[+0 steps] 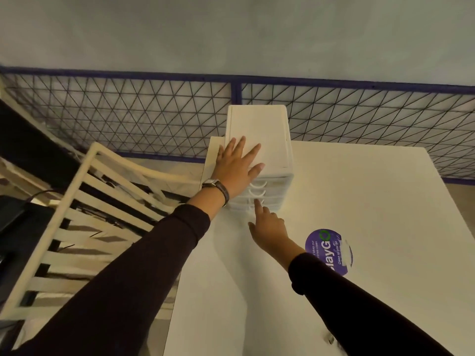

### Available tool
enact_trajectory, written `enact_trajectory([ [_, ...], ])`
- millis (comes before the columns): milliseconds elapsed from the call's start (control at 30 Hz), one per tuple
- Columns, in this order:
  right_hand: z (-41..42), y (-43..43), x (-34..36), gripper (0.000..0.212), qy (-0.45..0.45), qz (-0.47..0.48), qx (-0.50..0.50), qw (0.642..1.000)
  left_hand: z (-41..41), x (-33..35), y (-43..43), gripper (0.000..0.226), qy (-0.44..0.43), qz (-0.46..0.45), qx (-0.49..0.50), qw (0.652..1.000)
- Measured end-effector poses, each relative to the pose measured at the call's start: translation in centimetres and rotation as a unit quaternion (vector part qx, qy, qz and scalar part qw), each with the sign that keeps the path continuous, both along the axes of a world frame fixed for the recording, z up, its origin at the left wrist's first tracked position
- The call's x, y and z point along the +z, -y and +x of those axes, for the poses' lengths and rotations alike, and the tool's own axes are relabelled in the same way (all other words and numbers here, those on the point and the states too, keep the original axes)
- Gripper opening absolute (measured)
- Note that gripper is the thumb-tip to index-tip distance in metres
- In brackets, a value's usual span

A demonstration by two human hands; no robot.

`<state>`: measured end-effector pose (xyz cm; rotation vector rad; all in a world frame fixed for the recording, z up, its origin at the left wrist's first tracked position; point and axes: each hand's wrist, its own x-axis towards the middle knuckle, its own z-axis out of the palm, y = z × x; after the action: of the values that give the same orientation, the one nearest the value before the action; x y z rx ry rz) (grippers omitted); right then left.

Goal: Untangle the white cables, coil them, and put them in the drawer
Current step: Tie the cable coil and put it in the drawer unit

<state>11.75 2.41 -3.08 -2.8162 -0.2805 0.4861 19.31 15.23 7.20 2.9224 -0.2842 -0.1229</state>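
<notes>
A small white drawer unit with several stacked drawers stands at the far left corner of the white table. My left hand lies flat on its top with the fingers spread. My right hand points its index finger at the curved handle of a lower drawer, the fingertip touching it. All drawers look closed. No white cables are in view.
A round purple sticker lies on the table near my right forearm. A white slatted chair stands left of the table. A wire mesh fence with a blue frame runs behind.
</notes>
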Motion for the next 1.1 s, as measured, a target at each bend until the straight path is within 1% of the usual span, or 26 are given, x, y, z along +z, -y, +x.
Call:
enact_trajectory([
  [67, 0.6, -0.2, -0.2, 0.065, -0.006, 0.013, -0.014, 1.000, 0.2, -0.1, -0.3, 0.058, -0.002, -0.012, -0.008, 1.000],
  [167, 1.4, -0.5, -0.1, 0.052, -0.007, 0.054, -0.037, 0.998, 0.6, -0.2, -0.6, 0.058, -0.001, -0.020, -0.016, 1.000],
  [233, 1.1, -0.7, 0.0, 0.047, -0.006, 0.067, -0.044, 0.997, 0.7, -0.2, -0.6, 0.057, 0.000, -0.023, -0.015, 1.000],
  [433, -4.9, -0.7, -0.2, 0.043, -0.006, 0.064, -0.044, 0.997, 0.7, -0.4, -0.5, 0.058, 0.002, -0.022, -0.012, 1.000],
  [600, -10.3, -0.1, -0.6, 0.045, -0.024, 0.056, -0.029, 0.998, 0.4, -0.1, -0.5, 0.057, 0.003, -0.021, -0.008, 1.000],
  [700, -10.8, 0.6, -0.1, 0.050, -0.045, 0.067, -0.016, 0.997, 0.3, 0.0, -0.4, 0.059, -0.004, -0.017, -0.011, 1.000],
  [800, -10.4, 1.6, 1.3, 0.056, -0.079, 0.066, 0.029, 0.994, 0.0, 0.4, -0.2, 0.061, 0.002, -0.009, -0.016, 1.000],
  [867, -10.5, 2.4, 2.2, 0.054, -0.067, 0.067, 0.041, 0.995, -0.7, 0.6, -0.4, 0.056, 0.047, -0.047, -0.007, 0.998],
  [900, -10.9, 3.2, 2.8, 0.051, -0.052, 0.068, 0.040, 0.995, -1.5, 0.6, -0.3, 0.051, 0.081, -0.084, 0.003, 0.993],
  [967, -11.8, 5.4, 3.6, 0.045, -0.012, 0.073, 0.028, 0.997, -4.0, 0.5, 0.2, 0.039, 0.142, -0.180, 0.014, 0.973],
  [1033, -13.1, 8.4, 3.5, 0.045, 0.026, 0.067, 0.001, 0.997, -7.5, -0.1, 1.4, 0.033, 0.156, -0.280, 0.006, 0.947],
  [1100, -14.6, 12.0, 2.8, 0.053, 0.050, 0.027, -0.049, 0.997, -11.6, -1.1, 3.3, 0.029, 0.139, -0.335, 0.003, 0.932],
])
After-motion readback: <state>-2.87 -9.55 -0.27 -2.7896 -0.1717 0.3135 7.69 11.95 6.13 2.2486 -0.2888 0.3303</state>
